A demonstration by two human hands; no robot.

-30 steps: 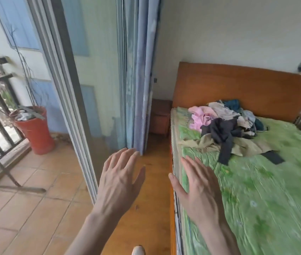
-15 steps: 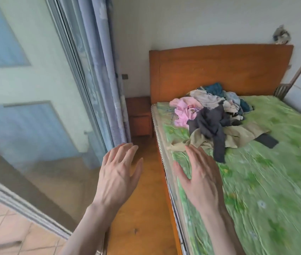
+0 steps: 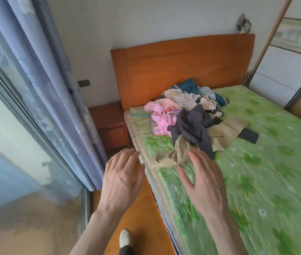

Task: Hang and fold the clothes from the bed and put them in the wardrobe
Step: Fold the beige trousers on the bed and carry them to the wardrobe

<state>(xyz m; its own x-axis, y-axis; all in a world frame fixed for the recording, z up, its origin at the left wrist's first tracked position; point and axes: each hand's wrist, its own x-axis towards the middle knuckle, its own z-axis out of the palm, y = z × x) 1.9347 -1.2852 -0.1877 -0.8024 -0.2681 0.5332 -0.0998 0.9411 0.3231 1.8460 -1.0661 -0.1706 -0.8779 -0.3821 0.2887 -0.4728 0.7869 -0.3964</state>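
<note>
Nothing is done yet: the clothes (image 3: 193,115) lie in one heap on the bed (image 3: 265,172). The left hand (image 3: 120,181) and right hand (image 3: 204,183) are spread, holding nothing.

Heaped loose near the headboard end of the green-sheeted bed (image 3: 256,172): a clothes pile (image 3: 192,115) in pink, dark grey, khaki, cream, teal. Unfolded, tangled. Wardrobe (image 3: 293,70) standing beyond the bed's far side.

From my feed, the bed (image 3: 256,181) runs off the right and bottom edges, its green cover smeared by motion. The wardrobe (image 3: 293,70) is cropped at the right. Lower garments in the clothes pile (image 3: 192,115) lie buried.
</note>
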